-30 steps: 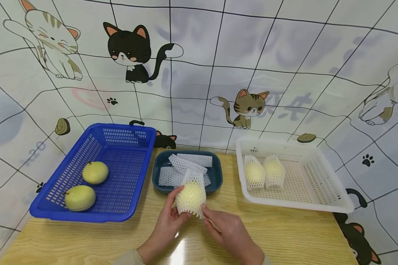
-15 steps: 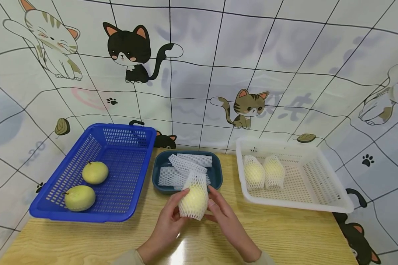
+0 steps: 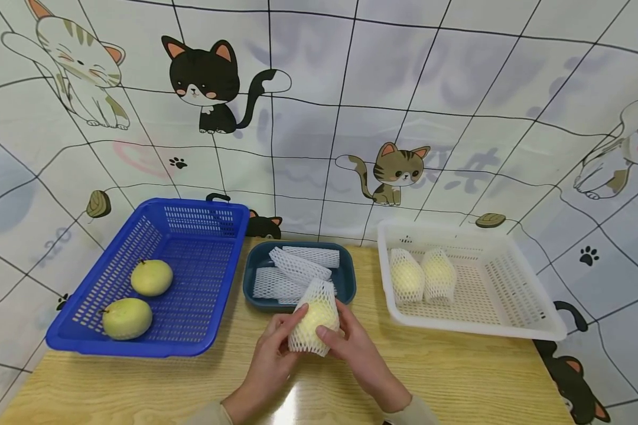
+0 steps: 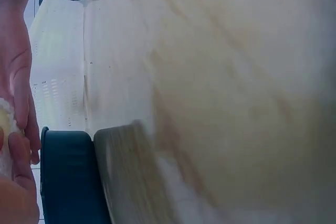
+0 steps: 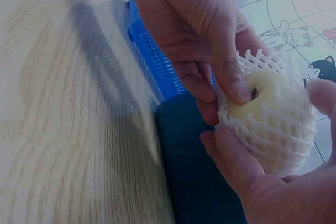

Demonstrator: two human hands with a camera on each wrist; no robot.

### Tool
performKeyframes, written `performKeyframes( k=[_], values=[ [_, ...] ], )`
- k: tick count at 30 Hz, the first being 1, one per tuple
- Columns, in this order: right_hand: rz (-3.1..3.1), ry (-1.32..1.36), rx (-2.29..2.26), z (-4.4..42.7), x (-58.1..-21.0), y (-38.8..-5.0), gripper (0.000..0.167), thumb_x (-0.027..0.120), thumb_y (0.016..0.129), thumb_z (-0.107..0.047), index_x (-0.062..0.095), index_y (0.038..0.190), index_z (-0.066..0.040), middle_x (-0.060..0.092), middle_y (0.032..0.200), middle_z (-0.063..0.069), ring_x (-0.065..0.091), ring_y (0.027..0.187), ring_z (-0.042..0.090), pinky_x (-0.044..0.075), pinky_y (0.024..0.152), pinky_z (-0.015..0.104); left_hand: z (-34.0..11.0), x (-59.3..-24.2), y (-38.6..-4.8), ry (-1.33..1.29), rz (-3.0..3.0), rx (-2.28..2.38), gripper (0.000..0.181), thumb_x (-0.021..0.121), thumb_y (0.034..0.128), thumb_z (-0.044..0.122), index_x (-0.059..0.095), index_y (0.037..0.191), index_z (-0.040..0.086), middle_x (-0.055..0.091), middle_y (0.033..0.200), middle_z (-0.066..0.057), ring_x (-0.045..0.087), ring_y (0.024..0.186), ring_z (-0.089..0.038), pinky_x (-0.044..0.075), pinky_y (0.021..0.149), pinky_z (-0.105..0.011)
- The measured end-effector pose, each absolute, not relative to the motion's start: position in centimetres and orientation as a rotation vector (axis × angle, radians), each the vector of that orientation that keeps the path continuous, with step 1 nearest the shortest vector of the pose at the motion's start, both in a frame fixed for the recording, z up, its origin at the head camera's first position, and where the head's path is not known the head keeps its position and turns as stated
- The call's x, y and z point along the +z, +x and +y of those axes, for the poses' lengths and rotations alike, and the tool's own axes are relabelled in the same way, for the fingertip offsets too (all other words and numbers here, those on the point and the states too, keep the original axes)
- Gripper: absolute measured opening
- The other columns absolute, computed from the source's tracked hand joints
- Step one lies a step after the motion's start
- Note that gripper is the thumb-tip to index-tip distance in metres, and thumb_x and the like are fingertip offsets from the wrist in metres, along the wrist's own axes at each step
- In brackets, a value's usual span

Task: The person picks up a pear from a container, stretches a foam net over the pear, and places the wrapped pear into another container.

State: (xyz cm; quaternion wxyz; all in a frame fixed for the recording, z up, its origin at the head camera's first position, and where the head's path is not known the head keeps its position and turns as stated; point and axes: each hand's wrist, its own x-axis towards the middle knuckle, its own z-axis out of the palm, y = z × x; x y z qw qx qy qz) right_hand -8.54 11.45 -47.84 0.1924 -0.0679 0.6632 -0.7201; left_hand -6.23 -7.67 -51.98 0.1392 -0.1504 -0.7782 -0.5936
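Observation:
A pale yellow-green pear (image 3: 319, 319) sits inside a white foam net sleeve (image 5: 278, 129), held up in front of the teal tray. My left hand (image 3: 273, 354) grips it from the left side; in the right wrist view its thumb presses the pear's bare end beside the dark stem hollow. My right hand (image 3: 358, 354) holds the other side, thumb on the netting and fingers behind. The sleeve's narrower end points away, over the tray's near edge. Only a sliver of the netted pear shows in the left wrist view.
The teal tray (image 3: 251, 300) contains several flat foam net sleeves (image 3: 298, 265). At left, a blue basket (image 3: 202, 330) has two bare pears (image 3: 127, 319). At right, a white basket (image 3: 478, 327) holds two netted pears (image 3: 439, 276). A cat-print sheet (image 3: 308, 118) stands behind the wooden table (image 3: 457, 378).
My right hand has gone from pinching the sleeve's lower edge to holding the pear's right side, its thumb now on the front. The netted pear has shifted slightly right and tilted.

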Motion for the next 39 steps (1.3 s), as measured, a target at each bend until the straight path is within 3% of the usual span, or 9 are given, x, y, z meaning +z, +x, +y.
performKeyframes(
  k=[3, 7, 11, 14, 18, 21, 26, 33, 39],
  values=[
    [1.894, -0.169, -2.043, 11.5, -48.0, -8.6, 0.076, 0.066, 0.101, -0.022, 0.024, 0.162, -0.005, 0.039, 0.157, 0.026, 0.058, 0.124, 0.031, 0.056, 0.094, 0.039, -7.8, -51.9, -6.2, -0.416, -2.293, -1.793, 0.088, 0.078, 0.0784, -0.018, 0.050, 0.155, 0.015, 0.057, 0.122, -0.006, 0.062, 0.100, -0.011, 0.059, 0.079, -0.024],
    [1.974, -0.161, -2.048, 12.0, -48.1, -8.8, 0.074, 0.070, 0.098, -0.018, 0.032, 0.161, -0.005, 0.045, 0.153, 0.025, 0.063, 0.118, 0.031, 0.058, 0.088, 0.033, -8.3, -51.5, -6.3, -0.445, -2.339, -2.116, 0.108, 0.072, 0.0855, -0.012, 0.015, 0.168, 0.028, 0.043, 0.151, -0.016, 0.065, 0.117, -0.023, 0.056, 0.095, -0.028],
    [2.009, -0.190, -1.996, 12.8, -48.0, -9.1, 0.078, 0.072, 0.097, -0.017, 0.030, 0.162, -0.007, 0.042, 0.155, 0.026, 0.068, 0.112, 0.032, 0.060, 0.083, 0.032, -9.0, -50.9, -6.4, -0.455, -2.250, -2.478, 0.095, 0.055, 0.1004, -0.002, -0.005, 0.167, 0.031, 0.021, 0.166, -0.020, 0.051, 0.136, -0.038, 0.049, 0.105, -0.030],
    [2.009, -0.219, -1.937, 13.1, -48.0, -9.0, 0.083, 0.075, 0.096, -0.017, 0.027, 0.164, -0.012, 0.038, 0.158, 0.026, 0.069, 0.113, 0.033, 0.061, 0.082, 0.034, -9.3, -50.4, -6.7, -0.405, -2.169, -2.611, 0.074, 0.044, 0.1097, 0.011, -0.001, 0.167, 0.021, 0.021, 0.165, -0.026, 0.044, 0.140, -0.043, 0.047, 0.107, -0.036],
    [2.108, -0.246, -1.841, 12.9, -47.7, -8.6, 0.088, 0.079, 0.093, -0.021, 0.028, 0.164, -0.013, 0.036, 0.160, 0.024, 0.067, 0.117, 0.033, 0.061, 0.081, 0.032, -9.1, -50.0, -6.9, -0.318, -2.150, -2.659, 0.064, 0.043, 0.1124, 0.023, 0.010, 0.167, 0.016, 0.032, 0.158, -0.029, 0.046, 0.137, -0.039, 0.048, 0.107, -0.045],
    [2.223, -0.287, -1.766, 12.6, -47.6, -8.4, 0.090, 0.083, 0.091, -0.025, 0.031, 0.162, -0.009, 0.039, 0.159, 0.024, 0.067, 0.117, 0.032, 0.060, 0.081, 0.029, -8.8, -49.9, -7.0, -0.305, -2.171, -2.657, 0.064, 0.045, 0.1124, 0.025, 0.013, 0.167, 0.016, 0.028, 0.163, -0.026, 0.041, 0.142, -0.038, 0.046, 0.108, -0.039],
    [2.316, -0.358, -1.706, 12.3, -47.6, -8.2, 0.093, 0.085, 0.089, -0.027, 0.031, 0.161, -0.002, 0.042, 0.156, 0.026, 0.064, 0.119, 0.036, 0.060, 0.083, 0.029, -8.5, -50.1, -7.0, -0.319, -2.180, -2.654, 0.071, 0.051, 0.1103, 0.020, 0.009, 0.168, 0.017, 0.010, 0.171, -0.019, 0.030, 0.148, -0.041, 0.048, 0.104, -0.029],
    [2.417, -0.400, -1.623, 12.1, -48.0, -8.1, 0.097, 0.086, 0.086, -0.031, 0.031, 0.159, 0.004, 0.048, 0.150, 0.029, 0.069, 0.109, 0.033, 0.060, 0.079, 0.026, -8.6, -50.2, -6.9, -0.320, -2.111, -2.674, 0.082, 0.060, 0.1056, 0.013, 0.007, 0.168, 0.021, 0.022, 0.163, -0.030, 0.051, 0.133, -0.044, 0.054, 0.097, -0.033],
    [2.404, -0.371, -1.635, 12.3, -48.2, -8.0, 0.093, 0.086, 0.086, -0.033, 0.036, 0.158, 0.002, 0.057, 0.141, 0.025, 0.072, 0.100, 0.023, 0.060, 0.077, 0.024, -8.5, -50.2, -6.9, -0.248, -2.087, -2.663, 0.083, 0.065, 0.1023, 0.011, 0.014, 0.167, 0.023, 0.035, 0.152, -0.028, 0.054, 0.131, -0.040, 0.056, 0.095, -0.034]
  ],
)
